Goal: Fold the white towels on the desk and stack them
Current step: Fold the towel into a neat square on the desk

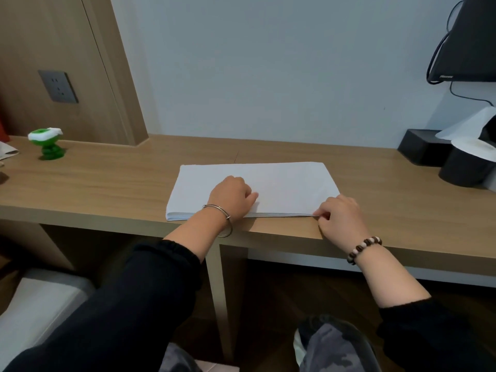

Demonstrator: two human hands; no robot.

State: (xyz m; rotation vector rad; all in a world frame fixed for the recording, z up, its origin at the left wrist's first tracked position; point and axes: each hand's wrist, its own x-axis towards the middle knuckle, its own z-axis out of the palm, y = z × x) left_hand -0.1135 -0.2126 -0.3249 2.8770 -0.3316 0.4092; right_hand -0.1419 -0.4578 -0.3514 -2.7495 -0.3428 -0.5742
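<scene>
Holding a white towel [268,181] at the surface's [107,183] near edge.
Right hand [342,218] pinches its 5 o'clock corner; left hand [230,197] curled atop, grip unclear; bare surface toward 9 o'clock.

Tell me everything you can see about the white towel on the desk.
The white towel is plain, soft-looking cloth, folded into a flat, layered rectangle with its long side running left to right. It lies near the front edge of the wooden desk, with its layers showing along the near side. The left hand rests on its near middle with fingers curled; whether it grips a layer is unclear. The right hand pinches the near right corner.
</scene>
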